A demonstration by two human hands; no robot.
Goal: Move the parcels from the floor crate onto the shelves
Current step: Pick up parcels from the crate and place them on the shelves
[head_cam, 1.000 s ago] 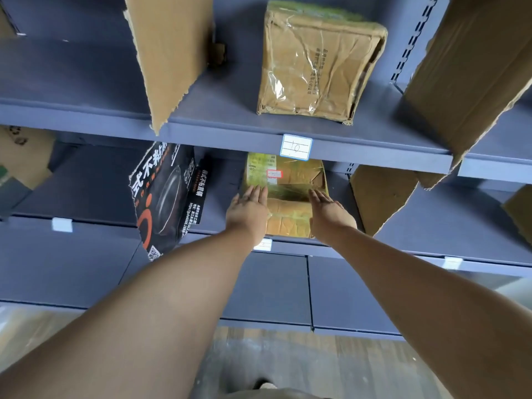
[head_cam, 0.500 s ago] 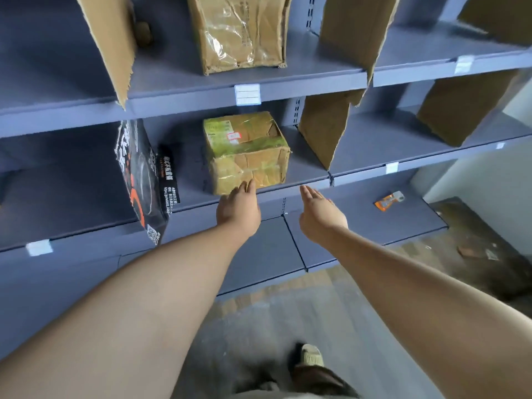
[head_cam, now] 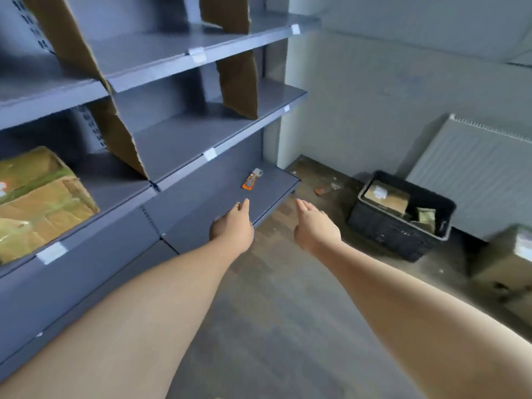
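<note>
Head view: left hand point(head_cam: 232, 226) and right hand point(head_cam: 316, 227) stretched forward, fingers loosely spread, empty, above the floor point(head_cam: 288, 326) before the shelves point(head_cam: 184, 168). Taped parcel point(head_cam: 40, 203) on a middle shelf at far left. Black crate point(head_cam: 400, 228) by the wall at right, more parcels point(head_cam: 387, 197) inside. Orange item point(head_cam: 252, 180) on the bottom shelf.
</note>
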